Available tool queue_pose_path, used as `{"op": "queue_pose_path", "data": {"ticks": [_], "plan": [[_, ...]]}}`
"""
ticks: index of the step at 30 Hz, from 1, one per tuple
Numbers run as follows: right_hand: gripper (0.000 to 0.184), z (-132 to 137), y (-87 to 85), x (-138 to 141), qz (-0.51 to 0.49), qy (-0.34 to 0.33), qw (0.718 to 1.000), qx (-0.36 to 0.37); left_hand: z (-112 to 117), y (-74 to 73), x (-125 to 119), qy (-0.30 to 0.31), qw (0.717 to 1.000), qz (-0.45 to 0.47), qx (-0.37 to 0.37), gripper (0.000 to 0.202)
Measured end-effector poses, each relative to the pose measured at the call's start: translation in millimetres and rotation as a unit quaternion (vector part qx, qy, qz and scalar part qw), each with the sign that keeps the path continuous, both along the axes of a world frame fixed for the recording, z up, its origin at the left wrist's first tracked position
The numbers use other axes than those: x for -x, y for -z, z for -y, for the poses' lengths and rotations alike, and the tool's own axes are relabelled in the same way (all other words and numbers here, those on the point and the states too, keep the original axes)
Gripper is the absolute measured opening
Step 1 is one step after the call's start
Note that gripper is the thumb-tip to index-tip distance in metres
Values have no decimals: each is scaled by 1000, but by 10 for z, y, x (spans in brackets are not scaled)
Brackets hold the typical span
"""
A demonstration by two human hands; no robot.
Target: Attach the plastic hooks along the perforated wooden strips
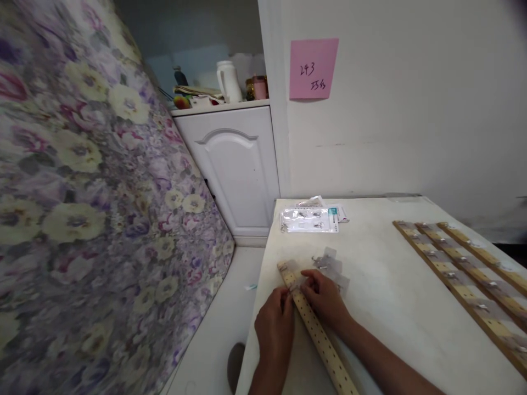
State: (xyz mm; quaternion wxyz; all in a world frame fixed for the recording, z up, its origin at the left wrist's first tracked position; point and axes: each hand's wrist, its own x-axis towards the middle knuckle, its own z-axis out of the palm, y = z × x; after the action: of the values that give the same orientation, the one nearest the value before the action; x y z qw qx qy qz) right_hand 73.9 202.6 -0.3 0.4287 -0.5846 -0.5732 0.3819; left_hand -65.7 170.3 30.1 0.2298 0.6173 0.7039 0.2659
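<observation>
A narrow wooden strip with rows of holes (pixel 319 336) lies slanted on the table in front of me. Near its far end, a clear plastic square hook (pixel 293 285) sits over the wood between my fingertips. My left hand (pixel 275 321) is closed in a pinch at the strip's left edge, against the hook. From the right, my right hand (pixel 324 299) has curled fingers on the hook's other side; its fingertips are partly hidden. Just beyond my right hand lie several loose clear hooks (pixel 329 262) with small metal parts.
At the right of the white table (pixel 382 323) lie three wooden strips (pixel 457 274) bearing clear hooks. Clear blister packs (pixel 309 219) rest near the back edge. A floral curtain (pixel 102 192) hangs on the left, beside a white cabinet (pixel 236 173). A pink note (pixel 313 68) is on the wall.
</observation>
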Motion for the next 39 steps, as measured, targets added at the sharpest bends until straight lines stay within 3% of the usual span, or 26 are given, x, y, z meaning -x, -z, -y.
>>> {"op": "queue_pose_path", "data": {"ticks": [39], "plan": [[30,10,-21,-6,12,4,1000,-1,45,-33,-8,3,1000,15,7,25]]}}
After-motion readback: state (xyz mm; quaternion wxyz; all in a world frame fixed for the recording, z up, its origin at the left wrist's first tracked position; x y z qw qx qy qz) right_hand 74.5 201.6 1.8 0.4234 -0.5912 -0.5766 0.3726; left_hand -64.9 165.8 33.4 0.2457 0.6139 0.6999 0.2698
